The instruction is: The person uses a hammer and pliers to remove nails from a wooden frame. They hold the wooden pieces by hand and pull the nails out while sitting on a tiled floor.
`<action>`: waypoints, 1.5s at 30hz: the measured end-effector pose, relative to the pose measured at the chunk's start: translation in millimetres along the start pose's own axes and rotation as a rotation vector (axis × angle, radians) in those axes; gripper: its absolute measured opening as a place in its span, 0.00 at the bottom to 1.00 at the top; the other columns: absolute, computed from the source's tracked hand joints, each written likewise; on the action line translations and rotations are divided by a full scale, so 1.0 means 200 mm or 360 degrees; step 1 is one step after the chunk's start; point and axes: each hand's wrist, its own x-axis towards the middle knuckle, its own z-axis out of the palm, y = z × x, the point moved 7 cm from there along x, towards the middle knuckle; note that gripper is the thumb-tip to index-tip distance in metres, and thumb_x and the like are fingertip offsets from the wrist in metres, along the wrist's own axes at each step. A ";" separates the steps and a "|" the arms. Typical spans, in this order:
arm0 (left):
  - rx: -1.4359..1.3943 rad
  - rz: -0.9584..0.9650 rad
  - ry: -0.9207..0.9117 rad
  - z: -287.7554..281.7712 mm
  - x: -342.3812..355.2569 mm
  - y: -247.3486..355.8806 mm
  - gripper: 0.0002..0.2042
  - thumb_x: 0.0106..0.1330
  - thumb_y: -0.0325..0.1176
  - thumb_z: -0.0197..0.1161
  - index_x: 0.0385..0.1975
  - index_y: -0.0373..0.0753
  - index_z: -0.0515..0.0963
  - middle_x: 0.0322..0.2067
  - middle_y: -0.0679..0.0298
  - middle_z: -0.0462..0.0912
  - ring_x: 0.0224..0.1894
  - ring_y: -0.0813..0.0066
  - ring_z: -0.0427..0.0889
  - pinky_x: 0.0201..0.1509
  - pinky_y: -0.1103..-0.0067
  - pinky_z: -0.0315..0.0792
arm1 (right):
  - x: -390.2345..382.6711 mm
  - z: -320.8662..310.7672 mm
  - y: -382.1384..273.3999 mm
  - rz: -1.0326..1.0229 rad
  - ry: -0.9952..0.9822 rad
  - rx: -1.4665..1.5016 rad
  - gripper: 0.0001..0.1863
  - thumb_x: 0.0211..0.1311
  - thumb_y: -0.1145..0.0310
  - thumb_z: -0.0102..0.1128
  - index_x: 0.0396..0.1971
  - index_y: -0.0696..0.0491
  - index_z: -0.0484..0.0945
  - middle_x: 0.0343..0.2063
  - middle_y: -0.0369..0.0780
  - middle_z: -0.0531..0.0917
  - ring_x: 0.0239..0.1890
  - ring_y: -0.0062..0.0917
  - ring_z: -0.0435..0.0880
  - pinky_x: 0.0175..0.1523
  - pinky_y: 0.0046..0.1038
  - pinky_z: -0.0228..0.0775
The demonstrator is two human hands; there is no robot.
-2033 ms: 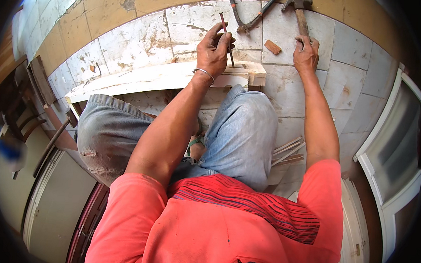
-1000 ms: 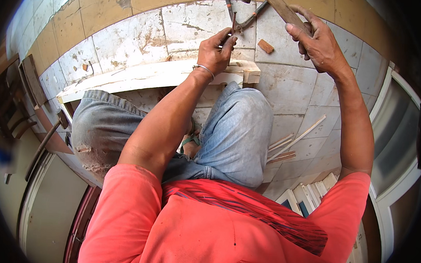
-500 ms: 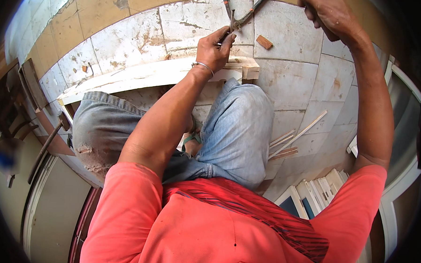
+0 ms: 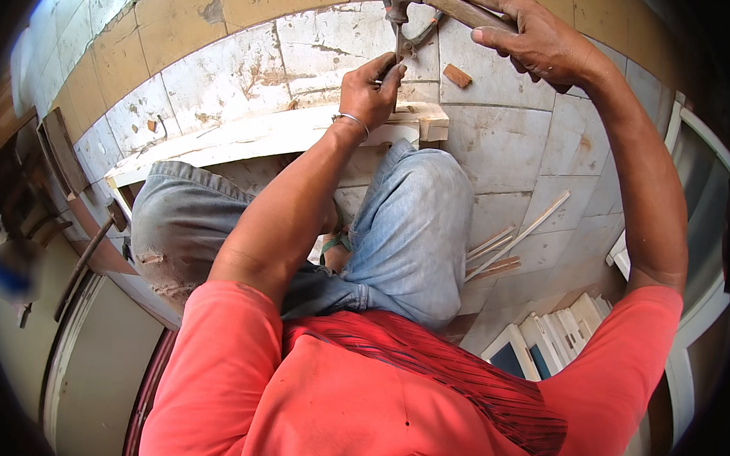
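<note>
My left hand [image 4: 369, 90] grips a thin dark metal rod [image 4: 399, 44], like a large nail or punch, held upright over the right end of a white-painted wooden beam [image 4: 247, 135]. Its lower tip is partly hidden by my fingers. My right hand [image 4: 548, 42] is closed round the wooden handle of a hammer [image 4: 464, 7]. The hammer head meets the rod's top or is just above it; I cannot tell which. Behind the rod lie pincers [image 4: 422, 36] with dark and orange handles, partly covered by the hammer.
A reddish-brown chip [image 4: 457, 75] lies on the tiled floor [image 4: 499, 144]. Thin wood strips [image 4: 528, 227] are right of my knee, with white slatted pieces [image 4: 552, 338] nearer me. Another hammer-like tool [image 4: 91, 253] stands at left. My bent knees [image 4: 427, 198] flank the beam.
My right hand has come down and leftward, bringing the hammer into view over the metal rod. My left hand has stayed nearly in place, still gripping the rod.
</note>
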 end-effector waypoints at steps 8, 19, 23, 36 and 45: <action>0.0015 -0.0079 -0.0024 0.00 -0.01 -0.02 0.13 0.68 0.36 0.65 0.48 0.35 0.83 0.31 0.58 0.88 0.33 0.77 0.86 0.39 0.79 0.78 | -0.09 0.15 0.04 0.0142 -0.0443 -0.0064 0.35 0.68 0.61 0.62 0.72 0.48 0.62 0.20 0.31 0.73 0.18 0.15 0.70 0.21 0.23 0.65; -0.1350 -0.0806 -0.0280 0.18 0.32 0.06 0.23 0.77 0.52 0.49 0.30 0.37 0.76 0.17 0.69 0.71 0.20 0.77 0.70 0.26 0.79 0.66 | -0.19 0.57 1.20 0.0432 0.1123 0.0325 0.22 0.54 0.56 0.76 0.35 0.59 0.79 0.18 0.37 0.78 0.18 0.20 0.75 0.23 0.26 0.67; -0.1131 -0.0765 0.0189 0.14 0.28 0.07 0.22 0.74 0.51 0.54 0.22 0.42 0.71 0.14 0.72 0.66 0.14 0.80 0.61 0.18 0.79 0.57 | -0.39 0.93 1.45 0.0751 0.1310 0.1148 0.18 0.57 0.59 0.74 0.33 0.56 0.77 0.16 0.33 0.74 0.15 0.19 0.72 0.21 0.26 0.65; -0.0593 0.0217 -0.0030 0.08 -0.16 0.44 0.21 0.76 0.38 0.56 0.19 0.32 0.69 0.13 0.59 0.64 0.17 0.78 0.61 0.22 0.73 0.61 | -0.60 1.07 1.65 0.0913 0.1510 0.1249 0.16 0.59 0.62 0.71 0.34 0.58 0.76 0.20 0.37 0.77 0.17 0.22 0.75 0.21 0.27 0.66; -0.0359 0.0355 -0.0741 0.21 -0.26 0.47 0.22 0.68 0.41 0.65 0.16 0.32 0.71 0.12 0.57 0.67 0.15 0.74 0.64 0.22 0.71 0.61 | -0.48 1.00 1.53 0.0851 0.1466 0.1448 0.16 0.59 0.62 0.71 0.35 0.58 0.76 0.24 0.36 0.77 0.20 0.22 0.74 0.25 0.27 0.69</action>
